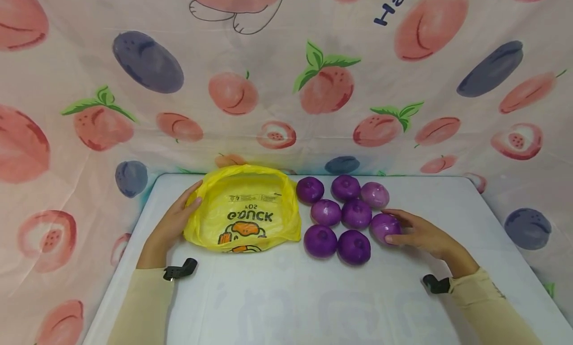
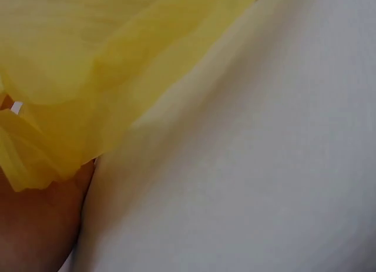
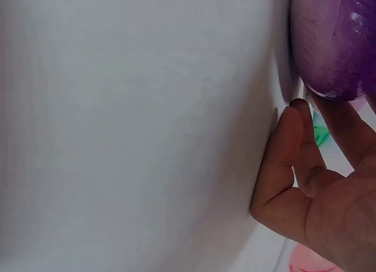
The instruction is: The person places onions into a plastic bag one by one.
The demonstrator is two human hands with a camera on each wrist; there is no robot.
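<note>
A yellow plastic bag (image 1: 293, 220) with a printed duck lies on the left of the white table, its mouth spread wide. My left hand (image 1: 173, 223) holds the bag's left rim between thumb and fingers; in the left wrist view yellow film (image 2: 135, 66) covers part of that hand. To the right of the bag, several shiny purple onions (image 1: 356, 214) sit close together. My right hand (image 1: 423, 235) grips the rightmost onion (image 1: 384, 228), thumb at its near side and fingers at its far side. That onion (image 3: 335, 43) fills the upper right corner of the right wrist view.
The white table (image 1: 277, 295) runs back to a hanging cloth (image 1: 277, 51) printed with fruit. Two purple onions (image 1: 354, 247) lie nearest the front of the group. A black wrist camera (image 1: 180, 269) sits on the left wrist, another (image 1: 435, 284) on the right.
</note>
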